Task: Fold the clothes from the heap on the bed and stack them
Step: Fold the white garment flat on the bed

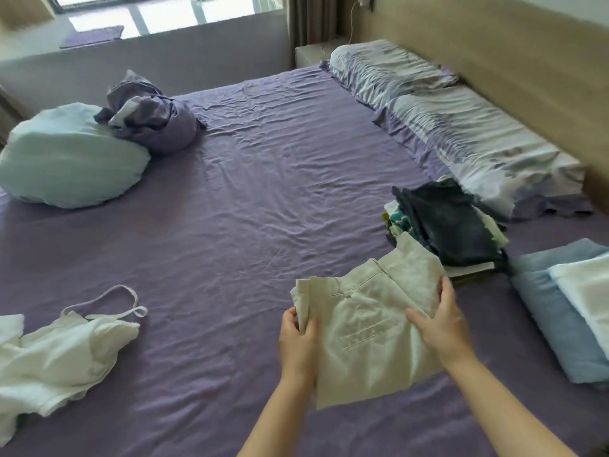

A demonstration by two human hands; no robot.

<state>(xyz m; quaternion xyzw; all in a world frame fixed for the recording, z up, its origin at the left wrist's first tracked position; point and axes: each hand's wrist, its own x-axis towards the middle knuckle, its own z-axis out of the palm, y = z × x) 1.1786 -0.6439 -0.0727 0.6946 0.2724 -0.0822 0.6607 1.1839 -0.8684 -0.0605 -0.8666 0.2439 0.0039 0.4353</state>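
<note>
Both the left hand [298, 338] and right hand [440, 321] grip the folded beige trousers [365, 328] above the bed's [263, 192] near edge, beside the stack [451, 222], where a loose grip could let the folds slump open.

Your left hand [298, 338] and right hand [440, 323] are both bare, with no glove, ring, watch or bracelet on either. Your forearms are uncovered too, from the wrists down to the lower picture edge, so no sleeve or cuff shows. Your fingernails look short and unpainted.
</note>
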